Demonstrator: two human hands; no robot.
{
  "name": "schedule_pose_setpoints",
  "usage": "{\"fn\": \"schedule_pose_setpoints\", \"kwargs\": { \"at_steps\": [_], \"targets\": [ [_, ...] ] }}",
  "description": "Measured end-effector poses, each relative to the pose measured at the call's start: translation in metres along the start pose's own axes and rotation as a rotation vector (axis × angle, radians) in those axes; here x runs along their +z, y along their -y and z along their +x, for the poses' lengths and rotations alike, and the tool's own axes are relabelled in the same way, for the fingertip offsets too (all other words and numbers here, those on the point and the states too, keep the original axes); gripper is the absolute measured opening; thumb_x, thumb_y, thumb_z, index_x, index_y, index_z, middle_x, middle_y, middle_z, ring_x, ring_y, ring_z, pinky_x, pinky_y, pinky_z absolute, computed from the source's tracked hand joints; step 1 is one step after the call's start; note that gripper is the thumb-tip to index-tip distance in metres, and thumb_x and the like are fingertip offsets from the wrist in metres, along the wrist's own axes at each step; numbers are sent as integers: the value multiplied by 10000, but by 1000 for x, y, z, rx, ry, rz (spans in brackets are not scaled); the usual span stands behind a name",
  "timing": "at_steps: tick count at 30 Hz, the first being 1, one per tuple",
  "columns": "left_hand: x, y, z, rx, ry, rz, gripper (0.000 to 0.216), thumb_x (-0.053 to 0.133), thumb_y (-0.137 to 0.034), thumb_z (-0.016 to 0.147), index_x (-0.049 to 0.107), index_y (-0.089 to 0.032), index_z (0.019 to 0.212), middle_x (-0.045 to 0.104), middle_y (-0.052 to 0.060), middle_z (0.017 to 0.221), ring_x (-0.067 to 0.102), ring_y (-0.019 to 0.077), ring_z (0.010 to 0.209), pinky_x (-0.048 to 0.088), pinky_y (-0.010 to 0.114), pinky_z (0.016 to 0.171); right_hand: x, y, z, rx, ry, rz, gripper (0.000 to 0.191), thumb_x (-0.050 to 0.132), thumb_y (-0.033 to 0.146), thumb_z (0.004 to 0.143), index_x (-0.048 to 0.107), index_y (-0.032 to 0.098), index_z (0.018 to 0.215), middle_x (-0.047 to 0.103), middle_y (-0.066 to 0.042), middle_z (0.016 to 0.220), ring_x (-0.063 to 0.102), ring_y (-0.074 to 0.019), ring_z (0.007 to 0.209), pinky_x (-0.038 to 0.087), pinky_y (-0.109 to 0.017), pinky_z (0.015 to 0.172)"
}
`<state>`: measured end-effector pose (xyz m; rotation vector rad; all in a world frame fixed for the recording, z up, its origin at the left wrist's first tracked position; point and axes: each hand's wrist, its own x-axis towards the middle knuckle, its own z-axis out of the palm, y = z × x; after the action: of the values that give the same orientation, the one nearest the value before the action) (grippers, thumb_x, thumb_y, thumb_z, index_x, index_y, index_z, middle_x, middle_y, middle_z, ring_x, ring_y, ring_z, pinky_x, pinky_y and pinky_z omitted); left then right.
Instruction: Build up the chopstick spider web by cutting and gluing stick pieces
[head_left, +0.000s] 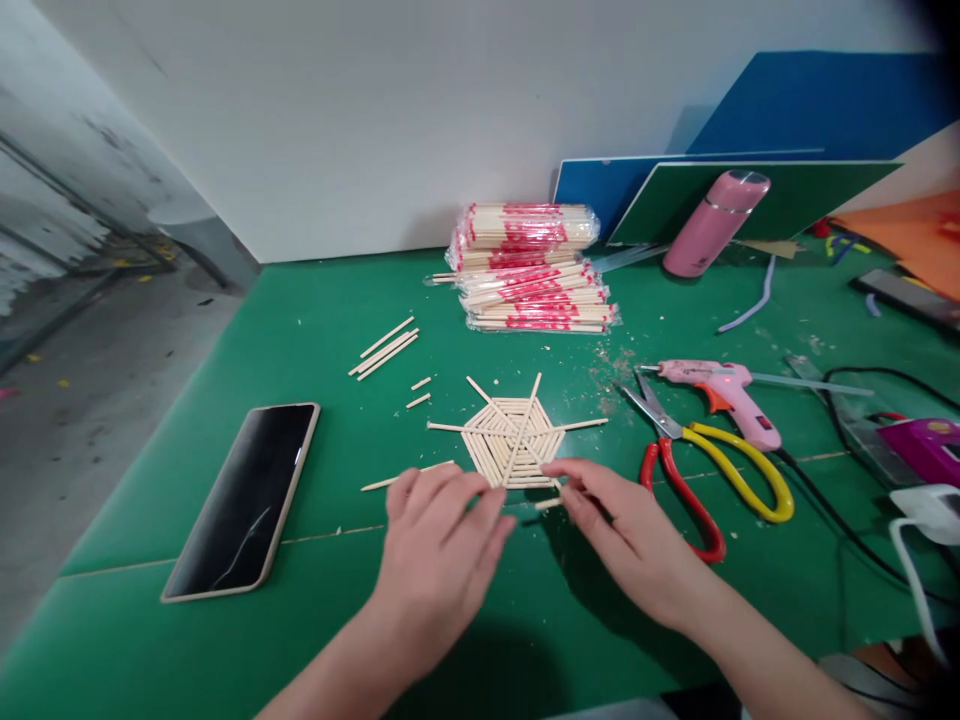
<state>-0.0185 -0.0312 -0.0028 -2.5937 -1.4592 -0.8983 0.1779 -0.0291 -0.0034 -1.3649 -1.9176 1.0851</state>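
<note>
A spiderweb-like piece made of wooden sticks lies flat on the green table, its spokes sticking out past the hexagonal rings. My left hand rests at its lower left edge, fingers bent but apart, with nothing visible between index finger and thumb. Partly under that hand lies a longer stick. At the lower right edge of the web, my right hand is closed, with a short stick piece pinched between thumb and fingers. Its index fingertip is close to a spoke's end; whether it touches is unclear.
Loose sticks and two short pieces lie left of the web. A phone is farther left. Scissors and a pink glue gun with a cord are right. Wrapped stick bundles and a pink bottle stand behind.
</note>
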Motion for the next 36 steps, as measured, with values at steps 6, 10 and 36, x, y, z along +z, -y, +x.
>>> {"fn": "schedule_pose_setpoints", "kwargs": {
  "at_steps": [6, 10, 36],
  "targets": [
    [13, -27, -9, 16, 225, -32, 168, 414, -158, 835, 577, -195, 850, 569, 11, 762, 451, 179, 782, 290, 376, 764, 22, 7, -13, -10, 60, 72, 348, 315, 210, 885, 311, 231, 1232, 551, -5, 822, 532, -123, 730, 428, -251, 687],
    [14, -21, -12, 44, 314, -19, 159, 410, -147, 824, 564, -180, 805, 554, 21, 747, 449, 184, 746, 308, 397, 741, 19, 6, -14, -32, 42, -16, 333, 337, 224, 878, 350, 241, 1210, 565, -17, 878, 535, -136, 787, 419, -264, 719],
    [29, 13, -4, 4, 170, -148, 192, 388, -126, 821, 569, -165, 873, 541, 94, 954, 512, 198, 863, 478, 357, 745, 0, -19, 32, -10, -86, -775, 171, 447, 269, 777, 472, 201, 623, 507, 26, 575, 461, -125, 578, 258, -245, 551]
  ]
}}
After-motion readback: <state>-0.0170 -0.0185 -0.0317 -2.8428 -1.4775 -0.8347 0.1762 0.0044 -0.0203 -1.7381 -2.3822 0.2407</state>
